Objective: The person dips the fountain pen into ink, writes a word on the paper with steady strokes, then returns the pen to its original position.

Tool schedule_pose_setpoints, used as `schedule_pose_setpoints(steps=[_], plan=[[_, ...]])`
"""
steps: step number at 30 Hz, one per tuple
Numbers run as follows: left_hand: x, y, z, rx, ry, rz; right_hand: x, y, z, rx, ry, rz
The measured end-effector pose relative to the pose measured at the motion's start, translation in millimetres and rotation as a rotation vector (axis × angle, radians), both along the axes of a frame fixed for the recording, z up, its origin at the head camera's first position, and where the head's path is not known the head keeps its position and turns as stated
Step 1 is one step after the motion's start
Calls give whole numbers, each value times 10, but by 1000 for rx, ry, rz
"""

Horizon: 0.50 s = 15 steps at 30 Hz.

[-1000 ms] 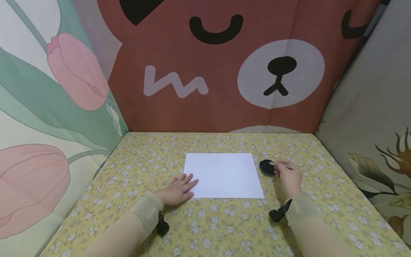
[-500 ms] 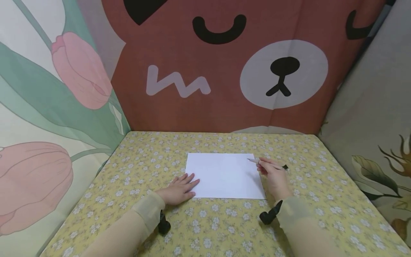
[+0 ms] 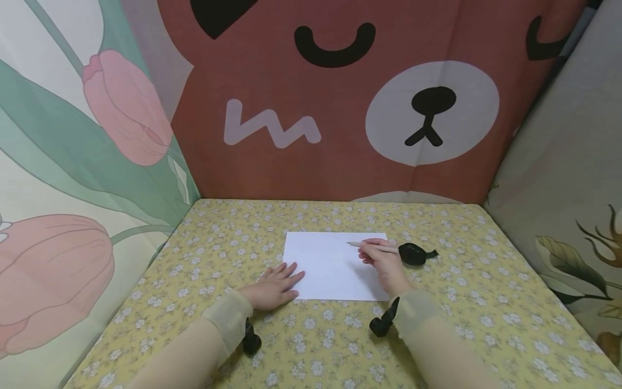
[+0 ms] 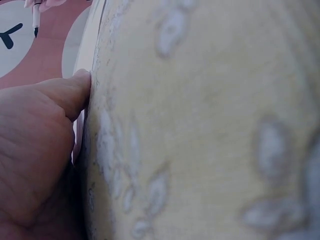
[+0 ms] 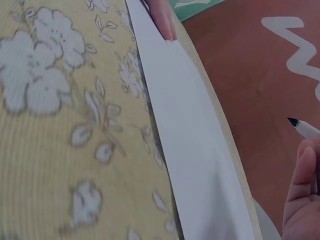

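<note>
A blank sheet of white paper (image 3: 320,270) lies on the flowered cloth. My left hand (image 3: 272,286) rests on its lower left corner with the fingers spread; the left wrist view shows the thumb (image 4: 75,92) at the paper's edge. Over the right part of the sheet, my right hand (image 3: 384,265) pinches a white pen (image 3: 355,244) by its barrel. The pen's dark pointed tip faces left. In the right wrist view the pen (image 5: 306,129) is held up, its tip apart from the paper (image 5: 185,145).
Just right of the right hand sits a round black object (image 3: 412,254) with a short tail. A yellow flowered cloth (image 3: 218,237) covers the table. Printed hangings stand behind and at both sides, the back one (image 3: 272,173) reddish brown. Each wrist wears a black camera.
My right hand has moved left with the pen, from beside the black object to over the paper. The pen's tip now points left. My left hand has stayed on the paper's corner.
</note>
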<state>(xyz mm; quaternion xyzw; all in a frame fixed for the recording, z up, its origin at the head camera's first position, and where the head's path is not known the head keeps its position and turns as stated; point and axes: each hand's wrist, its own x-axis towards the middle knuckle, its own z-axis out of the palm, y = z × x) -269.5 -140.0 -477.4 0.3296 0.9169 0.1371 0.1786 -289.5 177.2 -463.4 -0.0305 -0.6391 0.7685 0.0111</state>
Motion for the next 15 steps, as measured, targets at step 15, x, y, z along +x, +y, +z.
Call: schedule_pose_setpoints(steps=[15], plan=[[14, 6, 26, 15, -15, -1, -117, -223, -120, 11, -16, 62]])
